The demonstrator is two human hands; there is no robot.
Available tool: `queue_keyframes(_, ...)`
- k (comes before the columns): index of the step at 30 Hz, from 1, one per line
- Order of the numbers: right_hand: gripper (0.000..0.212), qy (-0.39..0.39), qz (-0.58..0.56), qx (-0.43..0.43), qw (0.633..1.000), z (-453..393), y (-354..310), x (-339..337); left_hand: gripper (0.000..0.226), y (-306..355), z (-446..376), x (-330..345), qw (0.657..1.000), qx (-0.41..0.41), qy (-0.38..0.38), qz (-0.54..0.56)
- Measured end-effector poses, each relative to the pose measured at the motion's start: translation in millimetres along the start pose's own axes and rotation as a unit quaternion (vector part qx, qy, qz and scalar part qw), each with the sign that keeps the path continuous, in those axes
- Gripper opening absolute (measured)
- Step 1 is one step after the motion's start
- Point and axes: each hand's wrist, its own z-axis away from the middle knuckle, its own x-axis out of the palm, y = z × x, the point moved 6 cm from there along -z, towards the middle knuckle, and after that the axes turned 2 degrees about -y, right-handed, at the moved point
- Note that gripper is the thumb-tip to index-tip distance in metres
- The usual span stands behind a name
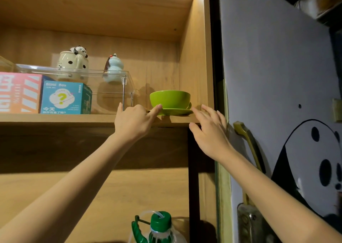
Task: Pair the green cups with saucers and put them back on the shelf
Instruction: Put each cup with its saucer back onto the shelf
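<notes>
A green cup [169, 98] sits upright on a green saucer [175, 112] at the right end of the wooden shelf [74, 118], close to the cabinet's side wall. My left hand [133, 121] is at the saucer's left rim, its index fingertip touching the rim where the cup meets it. My right hand [209, 130] hovers at the saucer's right edge with fingers spread, a fingertip close to or touching the rim. Neither hand grips anything.
On the same shelf stand a clear acrylic riser [111, 87] carrying a panda teapot [73, 63] and a pale blue gourd bottle [114, 70], a teal blind box [64, 97] and a pink box [17, 93]. A green-capped bottle [160, 226] is below. A panda-patterned door [277, 95] is at right.
</notes>
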Motion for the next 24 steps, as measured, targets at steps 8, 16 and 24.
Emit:
queue_keyframes(8, 0.056, -0.054, -0.022, 0.038, 0.998, 3, 0, -2, 0.072, 6, 12, -8, 0.998, 0.046, -0.036, 0.009)
queue_keyframes(16, 0.046, 0.017, -0.249, 0.080, 0.965, 43, -11, -5, 0.039, 16, 73, -60, 0.958, -0.015, -0.111, 0.266)
queue_keyframes(24, 0.026, -0.035, -0.389, 0.110, 0.914, 159, -41, 35, 0.042, 14, 224, -31, 0.853, -0.204, -0.269, 0.397)
